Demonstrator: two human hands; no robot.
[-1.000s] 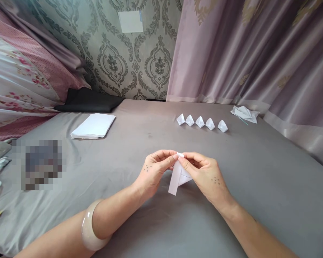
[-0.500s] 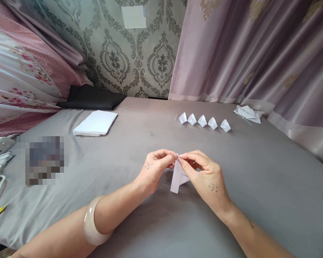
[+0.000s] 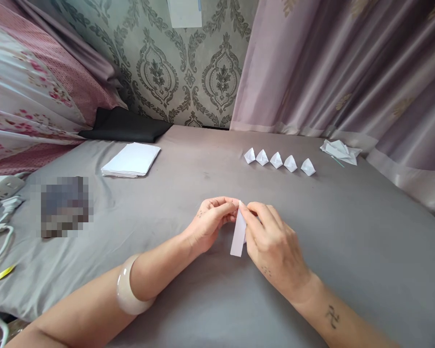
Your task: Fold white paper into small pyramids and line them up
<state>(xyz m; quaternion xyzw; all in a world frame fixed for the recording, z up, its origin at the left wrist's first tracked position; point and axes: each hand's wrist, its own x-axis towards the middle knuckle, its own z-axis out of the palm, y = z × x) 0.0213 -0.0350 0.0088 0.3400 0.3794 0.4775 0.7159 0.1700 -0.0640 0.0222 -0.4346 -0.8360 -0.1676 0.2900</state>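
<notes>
Between my two hands hangs a folded piece of white paper (image 3: 239, 237), a narrow strip of it pointing down toward me. My left hand (image 3: 214, 220) pinches its top edge between thumb and fingers. From the other side my right hand (image 3: 271, 241) is closed on the same top corner, its back turned up and covering most of the paper's right part. The fingertips of both hands nearly meet there. Beyond the hands stands a row of several small folded white paper shapes (image 3: 276, 160), pointed at the top.
A stack of white paper (image 3: 132, 159) lies at the left on the grey cloth (image 3: 188, 164). Crumpled white papers (image 3: 340, 151) lie far right by the curtain. A power strip (image 3: 2, 191) with cables, a blurred-out object (image 3: 65, 208) and a yellow strip (image 3: 0, 276) are at the left.
My right hand has rolled over the paper, hiding its right part, which showed earlier. My left hand keeps its pinch. The whole view has shifted slightly.
</notes>
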